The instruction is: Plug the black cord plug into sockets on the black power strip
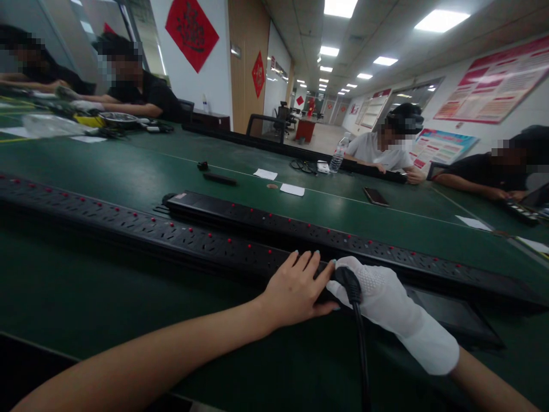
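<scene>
Bright ceiling panels [441,20], dim foreground, soft sheen on green tabletop [334,206], wide-angle distortion, blurred edges

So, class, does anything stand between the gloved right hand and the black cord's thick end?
Nothing visible does: the gloved right hand lies against the cord's thick end. The bare left hand holds the near power strip beside it, not in between.

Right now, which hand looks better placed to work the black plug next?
Probably the right hand: its gloved fingers appear to hold the black plug, with the cable hanging below. The bare left hand lies over the nearer power strip, seemingly better placed to steady it.
</scene>
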`<state>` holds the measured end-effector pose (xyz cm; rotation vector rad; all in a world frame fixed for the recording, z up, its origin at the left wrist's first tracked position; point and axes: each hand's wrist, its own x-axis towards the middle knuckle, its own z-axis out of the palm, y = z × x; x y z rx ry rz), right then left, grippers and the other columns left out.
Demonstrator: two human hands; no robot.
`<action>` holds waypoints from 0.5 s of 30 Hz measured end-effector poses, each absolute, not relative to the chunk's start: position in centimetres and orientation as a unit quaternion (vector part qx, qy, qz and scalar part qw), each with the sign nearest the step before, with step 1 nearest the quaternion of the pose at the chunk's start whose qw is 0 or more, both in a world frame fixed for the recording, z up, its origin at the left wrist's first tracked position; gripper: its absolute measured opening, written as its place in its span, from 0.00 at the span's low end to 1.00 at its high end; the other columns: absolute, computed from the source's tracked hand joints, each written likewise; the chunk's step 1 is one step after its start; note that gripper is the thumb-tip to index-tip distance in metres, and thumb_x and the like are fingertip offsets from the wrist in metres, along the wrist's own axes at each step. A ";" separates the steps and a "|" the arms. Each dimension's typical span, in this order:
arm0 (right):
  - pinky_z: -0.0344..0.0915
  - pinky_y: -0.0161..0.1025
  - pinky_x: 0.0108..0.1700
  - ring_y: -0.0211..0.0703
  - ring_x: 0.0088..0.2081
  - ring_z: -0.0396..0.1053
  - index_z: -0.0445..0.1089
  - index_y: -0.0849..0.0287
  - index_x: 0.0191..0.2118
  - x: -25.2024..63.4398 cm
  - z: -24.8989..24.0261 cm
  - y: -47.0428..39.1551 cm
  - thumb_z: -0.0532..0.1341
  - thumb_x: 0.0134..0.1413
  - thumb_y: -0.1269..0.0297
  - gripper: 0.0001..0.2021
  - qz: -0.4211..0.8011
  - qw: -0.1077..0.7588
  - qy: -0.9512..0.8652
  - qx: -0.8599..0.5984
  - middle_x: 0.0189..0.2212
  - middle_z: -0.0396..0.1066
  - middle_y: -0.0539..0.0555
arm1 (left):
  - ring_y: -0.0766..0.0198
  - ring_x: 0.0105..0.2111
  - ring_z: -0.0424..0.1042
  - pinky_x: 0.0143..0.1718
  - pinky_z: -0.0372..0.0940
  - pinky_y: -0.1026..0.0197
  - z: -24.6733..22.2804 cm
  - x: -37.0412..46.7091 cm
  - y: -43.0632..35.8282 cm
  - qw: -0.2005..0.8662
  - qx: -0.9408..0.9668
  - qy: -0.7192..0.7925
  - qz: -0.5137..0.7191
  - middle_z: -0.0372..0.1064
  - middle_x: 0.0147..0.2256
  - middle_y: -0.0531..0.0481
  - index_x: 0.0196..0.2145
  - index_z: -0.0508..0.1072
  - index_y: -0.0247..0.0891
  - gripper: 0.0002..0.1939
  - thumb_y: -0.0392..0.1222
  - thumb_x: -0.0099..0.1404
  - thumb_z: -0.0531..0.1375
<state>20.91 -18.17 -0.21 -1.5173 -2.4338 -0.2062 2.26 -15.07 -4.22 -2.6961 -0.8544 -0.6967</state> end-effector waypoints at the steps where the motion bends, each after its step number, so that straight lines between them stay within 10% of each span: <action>1: 0.58 0.32 0.28 0.36 0.26 0.67 0.62 0.57 0.39 20.9 -0.2 -18.2 0.53 0.54 0.55 0.12 -0.073 0.132 -0.838 -0.524 0.27 0.69 0.50 | 0.49 0.50 0.59 0.47 0.55 0.49 -4.2 2.2 -15.1 0.115 -0.919 -0.291 -0.239 0.59 0.51 0.36 0.54 0.56 0.34 0.31 0.60 0.61 0.44; 15: 0.59 0.32 0.28 0.36 0.26 0.68 0.63 0.58 0.39 20.8 0.0 -18.2 0.53 0.54 0.55 0.12 -0.072 0.153 -0.846 -0.506 0.27 0.69 0.51 | 0.49 0.50 0.60 0.47 0.55 0.48 -4.1 2.2 -15.2 0.113 -0.920 -0.293 -0.233 0.60 0.50 0.36 0.55 0.56 0.34 0.32 0.60 0.62 0.44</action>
